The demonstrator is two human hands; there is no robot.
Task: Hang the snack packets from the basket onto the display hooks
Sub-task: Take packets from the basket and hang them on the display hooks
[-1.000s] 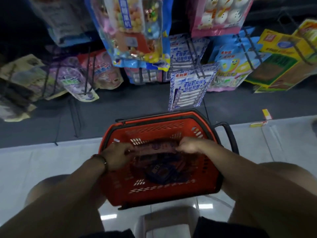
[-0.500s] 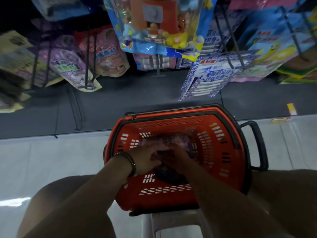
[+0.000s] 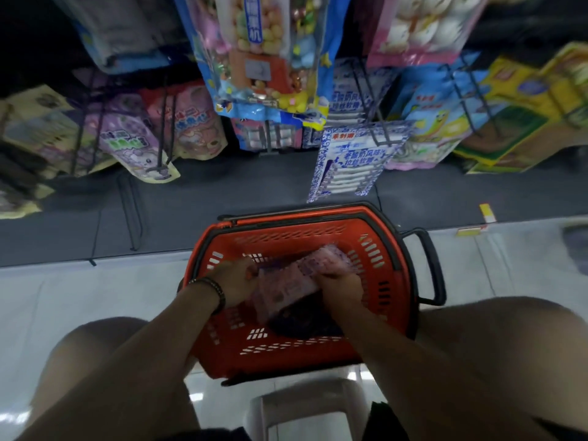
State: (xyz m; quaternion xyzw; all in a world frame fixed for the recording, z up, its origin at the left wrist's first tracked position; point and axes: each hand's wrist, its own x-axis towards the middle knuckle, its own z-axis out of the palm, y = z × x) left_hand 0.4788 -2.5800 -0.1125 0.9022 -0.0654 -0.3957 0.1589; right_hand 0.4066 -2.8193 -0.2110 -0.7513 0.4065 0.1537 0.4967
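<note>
An orange plastic basket (image 3: 378,249) with black handles sits on the floor between my knees. Inside it, my left hand (image 3: 234,286) and my right hand (image 3: 342,286) both grip pink snack packets (image 3: 291,283), lifted a little above the darker packets (image 3: 302,323) at the basket's bottom. Display hooks (image 3: 380,135) stick out from the rack above, most of them loaded with hanging packets. A blue-and-white packet (image 3: 353,163) hangs lowest, just beyond the basket's far rim.
Purple and pink packets (image 3: 133,138) hang at the left, yellow and green ones (image 3: 521,116) at the right. A dark base shelf (image 3: 222,198) runs under the rack. A white stool (image 3: 305,409) stands under me on the pale tiled floor (image 3: 79,297).
Both hands were pressed together low in the basket; now they have spread apart and raised the pink packets. The view has tilted back up toward the rack.
</note>
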